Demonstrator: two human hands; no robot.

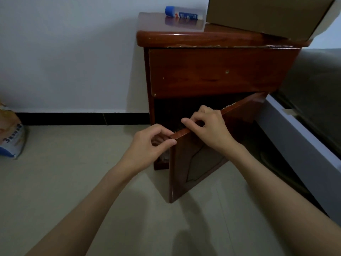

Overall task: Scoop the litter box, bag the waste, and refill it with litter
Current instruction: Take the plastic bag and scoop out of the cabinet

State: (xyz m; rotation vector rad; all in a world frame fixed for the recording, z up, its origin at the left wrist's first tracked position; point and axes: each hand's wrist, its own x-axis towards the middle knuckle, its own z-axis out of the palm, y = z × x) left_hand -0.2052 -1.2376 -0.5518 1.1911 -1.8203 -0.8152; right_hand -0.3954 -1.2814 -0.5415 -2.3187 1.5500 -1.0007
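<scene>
Both hands grip cabinet door top edge; litter bag well left.

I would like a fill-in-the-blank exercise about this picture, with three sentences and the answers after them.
1. Both hands, the left hand and the right hand, hold the top edge of the cabinet ____.
2. The bottle with the blue cap lies on its ____ on top of the cabinet.
3. The cardboard box sits on the cabinet's top, to the ____ of the bottle.

Missing words: door; side; right
</scene>
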